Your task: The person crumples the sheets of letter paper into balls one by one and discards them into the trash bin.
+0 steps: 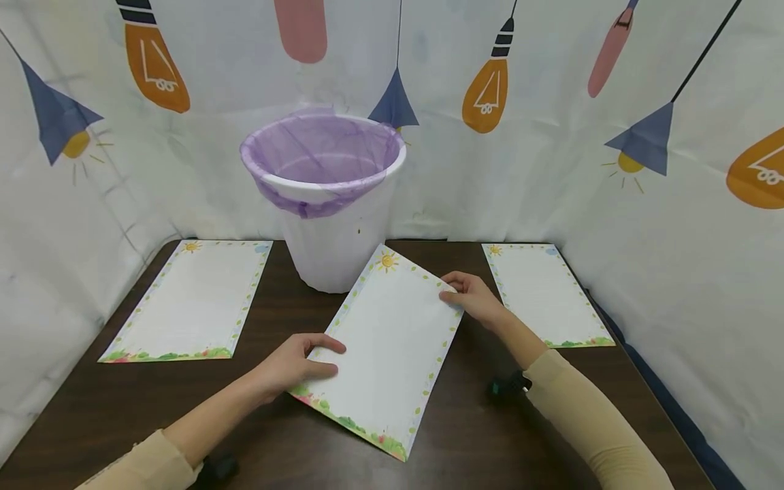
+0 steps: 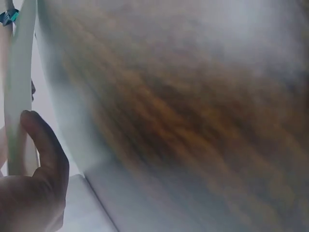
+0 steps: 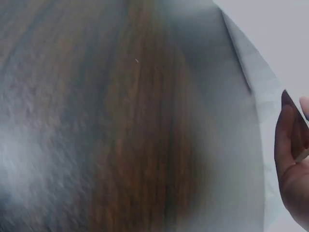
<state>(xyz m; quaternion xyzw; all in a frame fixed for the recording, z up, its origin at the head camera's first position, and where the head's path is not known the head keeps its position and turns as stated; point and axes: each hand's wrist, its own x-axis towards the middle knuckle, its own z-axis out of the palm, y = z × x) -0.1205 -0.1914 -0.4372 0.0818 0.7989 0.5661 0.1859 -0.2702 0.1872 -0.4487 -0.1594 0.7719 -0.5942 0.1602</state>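
Both hands hold a white sheet of paper (image 1: 386, 340) with a printed border: a sun in one corner, leaves along the sides, greenery along the bottom. It sits tilted over the middle of the table. My left hand (image 1: 290, 367) grips its lower left edge, thumb and fingers on the near face. At the upper right edge, my right hand (image 1: 474, 299) pinches it. The left wrist view catches the left hand (image 2: 46, 179) beside the sheet's edge (image 2: 19, 92). Only part of the right hand (image 3: 294, 174) shows in the right wrist view.
Two similar sheets lie flat on the dark wooden table (image 1: 165, 415), one on the left (image 1: 192, 299) and one on the right (image 1: 542, 292). Behind the held sheet stands a white bin (image 1: 331, 238) lined with a purple bag (image 1: 331, 150). Patterned curtains (image 1: 490, 184) surround the table.
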